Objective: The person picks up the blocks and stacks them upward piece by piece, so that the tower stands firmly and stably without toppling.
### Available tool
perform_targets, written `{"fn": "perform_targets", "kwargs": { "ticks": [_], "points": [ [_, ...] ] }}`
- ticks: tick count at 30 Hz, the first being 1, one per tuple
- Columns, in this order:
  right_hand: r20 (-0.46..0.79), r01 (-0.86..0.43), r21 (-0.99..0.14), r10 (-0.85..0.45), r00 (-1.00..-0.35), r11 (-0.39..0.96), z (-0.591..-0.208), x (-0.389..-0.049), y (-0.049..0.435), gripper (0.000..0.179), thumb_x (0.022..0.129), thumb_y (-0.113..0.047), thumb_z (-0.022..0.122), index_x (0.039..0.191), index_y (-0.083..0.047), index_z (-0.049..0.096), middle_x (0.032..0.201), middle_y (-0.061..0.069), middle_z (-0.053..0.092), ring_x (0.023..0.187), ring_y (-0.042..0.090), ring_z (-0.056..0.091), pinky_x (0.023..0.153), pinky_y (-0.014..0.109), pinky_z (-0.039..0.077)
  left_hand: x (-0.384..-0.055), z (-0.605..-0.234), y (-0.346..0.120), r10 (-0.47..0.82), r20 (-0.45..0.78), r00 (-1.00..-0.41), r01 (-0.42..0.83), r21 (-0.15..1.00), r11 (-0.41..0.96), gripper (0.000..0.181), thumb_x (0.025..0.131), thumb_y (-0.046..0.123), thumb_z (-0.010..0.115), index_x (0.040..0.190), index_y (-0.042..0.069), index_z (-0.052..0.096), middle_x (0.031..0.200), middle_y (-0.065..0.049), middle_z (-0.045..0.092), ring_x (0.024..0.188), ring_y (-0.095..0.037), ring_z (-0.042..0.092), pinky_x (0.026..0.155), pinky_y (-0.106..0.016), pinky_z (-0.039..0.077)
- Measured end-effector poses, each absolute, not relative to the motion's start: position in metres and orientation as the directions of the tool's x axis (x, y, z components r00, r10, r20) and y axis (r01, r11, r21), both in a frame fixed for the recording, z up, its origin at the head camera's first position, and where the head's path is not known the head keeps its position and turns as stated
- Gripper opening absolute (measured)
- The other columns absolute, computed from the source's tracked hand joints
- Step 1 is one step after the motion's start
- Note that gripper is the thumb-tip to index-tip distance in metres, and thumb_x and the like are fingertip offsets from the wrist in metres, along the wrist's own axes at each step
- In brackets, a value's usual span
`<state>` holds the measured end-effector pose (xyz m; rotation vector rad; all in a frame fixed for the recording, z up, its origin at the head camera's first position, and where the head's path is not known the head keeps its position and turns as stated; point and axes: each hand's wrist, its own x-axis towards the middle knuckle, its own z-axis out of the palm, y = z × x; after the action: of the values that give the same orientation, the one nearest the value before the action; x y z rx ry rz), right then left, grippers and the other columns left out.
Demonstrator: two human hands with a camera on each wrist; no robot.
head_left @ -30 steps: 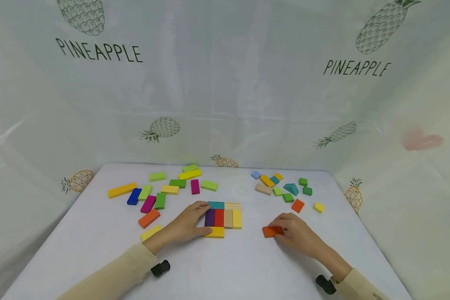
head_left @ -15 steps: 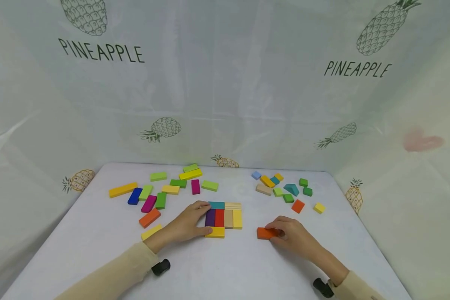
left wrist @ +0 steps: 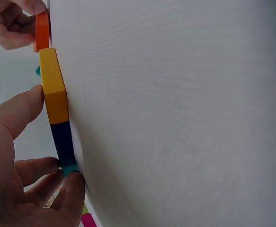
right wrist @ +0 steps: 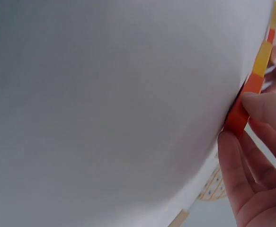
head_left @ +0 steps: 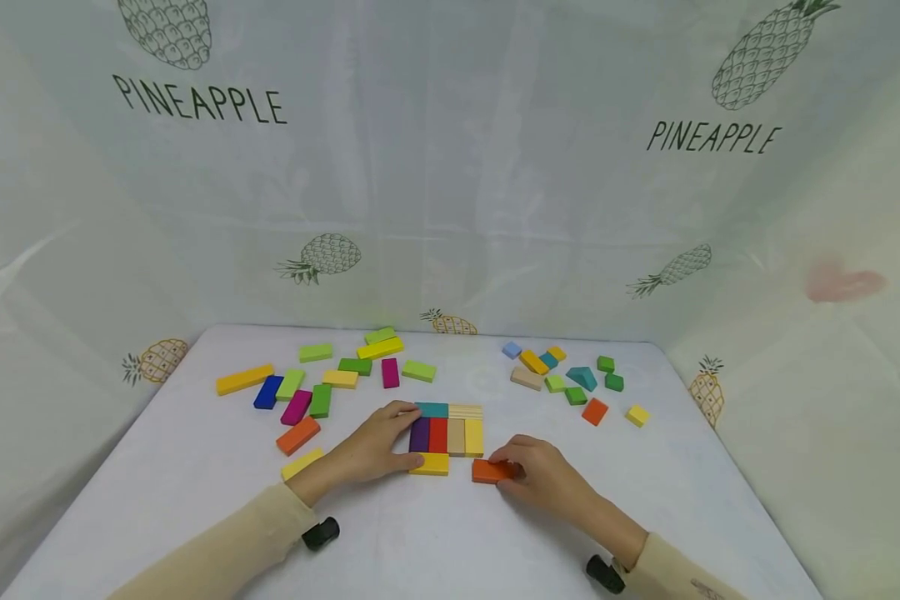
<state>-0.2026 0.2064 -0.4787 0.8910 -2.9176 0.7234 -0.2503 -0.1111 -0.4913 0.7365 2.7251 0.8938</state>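
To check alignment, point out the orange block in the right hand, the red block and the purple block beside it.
Orange block (head_left: 486, 470): head view, uncovered top face.
Red block (head_left: 438, 435): head view, top face.
Purple block (head_left: 420, 435): head view, top face.

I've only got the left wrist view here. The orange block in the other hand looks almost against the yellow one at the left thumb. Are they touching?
Observer: No. The head view shows white tabletop between the orange block and the yellow block that the left hand touches.
Operator: What lies to the right of the dark block behind it?
Observer: A red block, then a tan block, then a second yellow block, side by side.
Operator: Anything of a similar orange loose beyond the right hand?
Observer: Yes, a second orange block lies farther off, on the right side.
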Motion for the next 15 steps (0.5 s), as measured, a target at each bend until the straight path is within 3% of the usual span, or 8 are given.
{"fn": "perform_targets", "kwargs": {
  "ticks": [15],
  "points": [
    [0.162, -0.550, -0.396, -0.534, -0.830, 0.735, -0.478, -0.211, 0.170, 0.025, 0.084, -0.013, 0.092, 0.104, -0.012, 0.078, 0.094, -0.003, 0.062, 0.080, 0.006, 0.053, 0.073, 0.018, 0.055, -0.252, -0.493, -0.111, 0.515, -0.014, -0.857, 0.404, 0.601, 0.690, 0.078, 0.094, 0.039, 0.082, 0.158, 0.006, 0.050, 0.162, -0.011, 0.044, 0.149, -0.034, 0.042, 0.121, -0.055, 0.041]
  ]
}}
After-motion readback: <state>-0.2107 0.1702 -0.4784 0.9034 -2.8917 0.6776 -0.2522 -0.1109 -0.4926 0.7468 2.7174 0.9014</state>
